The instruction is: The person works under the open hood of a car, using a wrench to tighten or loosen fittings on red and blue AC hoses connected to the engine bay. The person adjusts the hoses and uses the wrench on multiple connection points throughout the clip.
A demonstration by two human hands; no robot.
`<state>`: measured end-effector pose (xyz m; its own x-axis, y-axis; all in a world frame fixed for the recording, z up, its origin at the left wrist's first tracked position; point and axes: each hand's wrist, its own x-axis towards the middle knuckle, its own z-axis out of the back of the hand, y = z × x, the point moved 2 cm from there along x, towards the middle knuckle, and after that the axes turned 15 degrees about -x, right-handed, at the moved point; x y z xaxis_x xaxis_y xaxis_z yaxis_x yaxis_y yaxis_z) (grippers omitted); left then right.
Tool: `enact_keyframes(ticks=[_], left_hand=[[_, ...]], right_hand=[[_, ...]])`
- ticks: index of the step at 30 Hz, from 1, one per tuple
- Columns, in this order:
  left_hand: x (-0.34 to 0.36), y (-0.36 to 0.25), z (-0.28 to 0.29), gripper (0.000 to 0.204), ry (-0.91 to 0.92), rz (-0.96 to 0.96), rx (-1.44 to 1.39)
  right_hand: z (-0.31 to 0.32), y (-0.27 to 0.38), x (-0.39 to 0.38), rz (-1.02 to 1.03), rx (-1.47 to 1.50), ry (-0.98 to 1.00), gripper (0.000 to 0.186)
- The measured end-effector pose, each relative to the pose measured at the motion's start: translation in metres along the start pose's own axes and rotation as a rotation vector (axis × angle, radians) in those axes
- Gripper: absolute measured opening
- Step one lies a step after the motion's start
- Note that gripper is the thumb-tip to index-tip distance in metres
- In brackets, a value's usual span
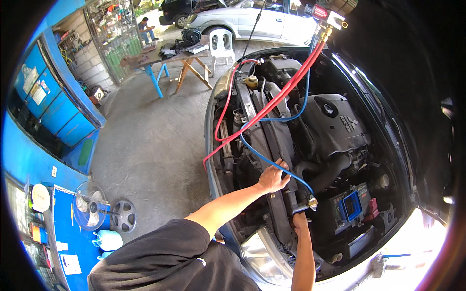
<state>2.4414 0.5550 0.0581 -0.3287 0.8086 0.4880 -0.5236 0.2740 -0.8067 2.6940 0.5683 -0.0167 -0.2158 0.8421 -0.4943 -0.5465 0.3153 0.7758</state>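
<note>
My left hand (274,178) rests with curled fingers on the black front crossbar (279,213) of an open engine bay, just beneath a blue hose (264,156). My right hand (300,222) reaches down between the crossbar and the battery, its fingers bent and largely hidden. A silvery rod-like piece (302,209) shows at its fingertips, too small to name surely. Right above it, the blue hose ends in a metal coupler (313,202). Two red hoses (279,97) run from a gauge manifold (326,14) at the top, crossing the crossbar.
A black engine cover (335,121) and a battery (340,218) lie to the right, under the raised hood (398,53). The headlight (264,254) is close to my body. At left stand a fan (91,206) and a wheel cover (124,216); farther off, a worktable (165,56) and white chair (221,43).
</note>
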Motion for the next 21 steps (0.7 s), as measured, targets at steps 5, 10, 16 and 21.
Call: enact_keyframes(ticks=[5, 10, 16, 21], left_hand=[[0.001, 0.002, -0.001, 0.03, 0.005, -0.006, 0.002], [0.0, 0.004, -0.001, 0.031, 0.02, 0.007, 0.0], [0.003, 0.008, -0.004, 0.026, -0.038, -0.043, -0.028], [0.006, 0.008, -0.005, 0.022, -0.025, -0.091, -0.029]], right_hand=[[0.012, -0.005, 0.003, -0.117, 0.061, 0.178, 0.027], [0.002, -0.008, 0.006, -0.141, -0.027, 0.079, 0.029], [0.006, -0.003, 0.001, -0.085, 0.062, 0.166, 0.029], [0.002, -0.002, 0.004, -0.104, 0.042, 0.187, 0.031]])
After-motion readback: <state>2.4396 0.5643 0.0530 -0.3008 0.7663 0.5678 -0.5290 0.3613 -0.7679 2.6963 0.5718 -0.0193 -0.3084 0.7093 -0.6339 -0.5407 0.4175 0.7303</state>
